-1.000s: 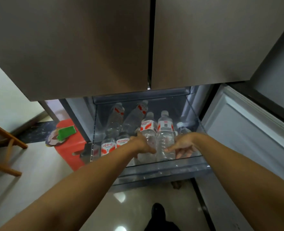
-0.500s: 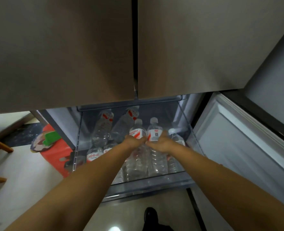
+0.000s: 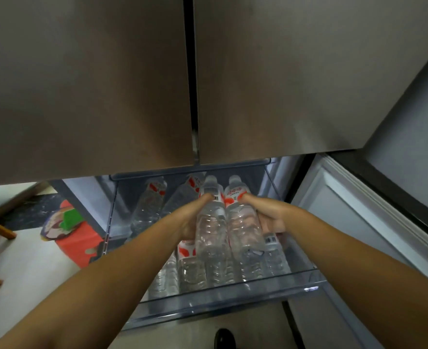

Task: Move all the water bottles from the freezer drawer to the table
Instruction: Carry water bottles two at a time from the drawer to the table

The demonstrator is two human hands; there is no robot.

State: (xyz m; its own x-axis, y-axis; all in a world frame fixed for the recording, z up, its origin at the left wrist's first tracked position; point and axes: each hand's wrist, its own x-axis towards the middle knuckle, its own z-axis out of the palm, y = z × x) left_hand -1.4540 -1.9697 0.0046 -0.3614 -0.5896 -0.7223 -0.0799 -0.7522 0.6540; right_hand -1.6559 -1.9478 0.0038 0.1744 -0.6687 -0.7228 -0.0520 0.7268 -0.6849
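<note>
Left grip (image 3: 191, 217) curls round one water bottle (image 3: 210, 222), right grip (image 3: 265, 215) round another (image 3: 243, 227), above the freezer drawer (image 3: 233, 298).

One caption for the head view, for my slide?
Left hand and right hand each grip a water bottle above the open freezer drawer.

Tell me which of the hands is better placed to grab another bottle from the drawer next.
Neither is free: the left hand grips one bottle and the right hand grips another bottle. Both should probably unload first.
</note>
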